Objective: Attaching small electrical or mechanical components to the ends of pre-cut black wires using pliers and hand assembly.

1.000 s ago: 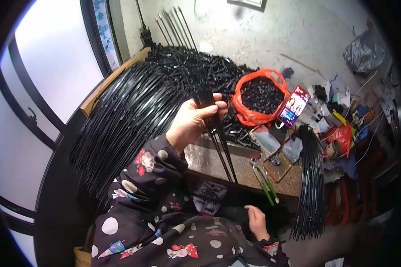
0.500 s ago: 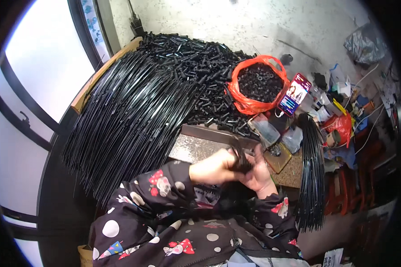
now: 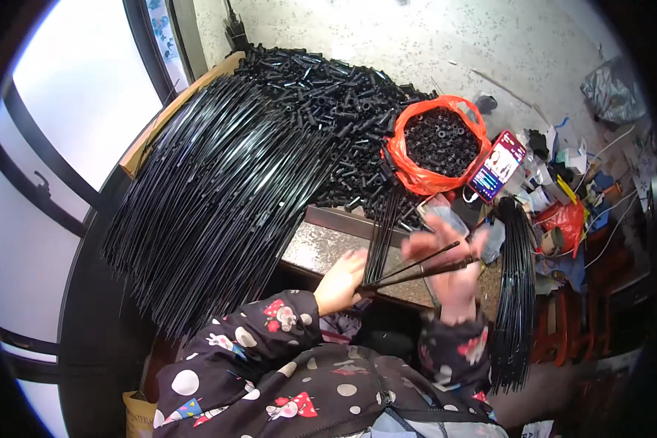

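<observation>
Both hands now share a few thin black rods (image 3: 416, 269) over the speckled tabletop (image 3: 321, 248): the left hand (image 3: 341, 281) pinches their near ends while the right hand (image 3: 452, 266), blurred, fingers loosely spread, grips them further along. A moment ago the two hands were pressed together low at the tabletop's edge, so I take it the rods have just been drawn out crosswise. The big fan of long black rods (image 3: 212, 197), the pile of short black tubes (image 3: 328, 95) and the orange bag (image 3: 438, 142) lie beyond.
</observation>
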### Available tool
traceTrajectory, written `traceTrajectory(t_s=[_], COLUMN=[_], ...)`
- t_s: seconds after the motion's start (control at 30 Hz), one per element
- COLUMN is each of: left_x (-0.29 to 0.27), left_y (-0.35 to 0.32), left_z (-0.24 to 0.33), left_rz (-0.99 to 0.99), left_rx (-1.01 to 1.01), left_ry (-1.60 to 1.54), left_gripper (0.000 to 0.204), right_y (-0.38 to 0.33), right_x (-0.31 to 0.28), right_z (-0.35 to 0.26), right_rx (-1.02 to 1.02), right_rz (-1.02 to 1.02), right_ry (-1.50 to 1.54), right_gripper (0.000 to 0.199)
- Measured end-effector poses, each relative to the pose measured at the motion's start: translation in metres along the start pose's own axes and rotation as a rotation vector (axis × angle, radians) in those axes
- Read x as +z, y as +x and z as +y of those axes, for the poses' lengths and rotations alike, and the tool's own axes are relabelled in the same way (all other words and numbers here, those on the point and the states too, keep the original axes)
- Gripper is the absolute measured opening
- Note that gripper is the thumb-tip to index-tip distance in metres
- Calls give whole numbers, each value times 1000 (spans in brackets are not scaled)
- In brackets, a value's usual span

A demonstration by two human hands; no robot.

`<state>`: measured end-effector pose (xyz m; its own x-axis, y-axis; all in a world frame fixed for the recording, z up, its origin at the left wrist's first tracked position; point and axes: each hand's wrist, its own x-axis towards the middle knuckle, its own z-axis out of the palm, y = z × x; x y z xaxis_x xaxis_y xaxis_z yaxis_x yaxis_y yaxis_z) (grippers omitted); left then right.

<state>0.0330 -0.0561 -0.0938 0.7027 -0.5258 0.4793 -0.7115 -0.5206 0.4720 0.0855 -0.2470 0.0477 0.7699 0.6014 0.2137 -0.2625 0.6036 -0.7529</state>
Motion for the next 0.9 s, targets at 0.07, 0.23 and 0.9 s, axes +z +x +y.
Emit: traceTrajectory(t_s=[0.07, 0.23, 0.9], left_x=[-10, -45, -12], left_y=[5, 25, 37], left_z=[21, 20, -13], left_rz=[229, -385, -297], left_rx=[-364, 178, 344], left_ry=[4, 263, -355], left_gripper=[90, 79, 34], right_y=[-35, -27, -13], right_x=[17, -7, -31], right_z=[6, 41, 71], right_rx=[-18, 106, 44], right_rz=[-134, 485, 285], right_ry=[-227, -376, -679], right_gripper=[97, 80, 49])
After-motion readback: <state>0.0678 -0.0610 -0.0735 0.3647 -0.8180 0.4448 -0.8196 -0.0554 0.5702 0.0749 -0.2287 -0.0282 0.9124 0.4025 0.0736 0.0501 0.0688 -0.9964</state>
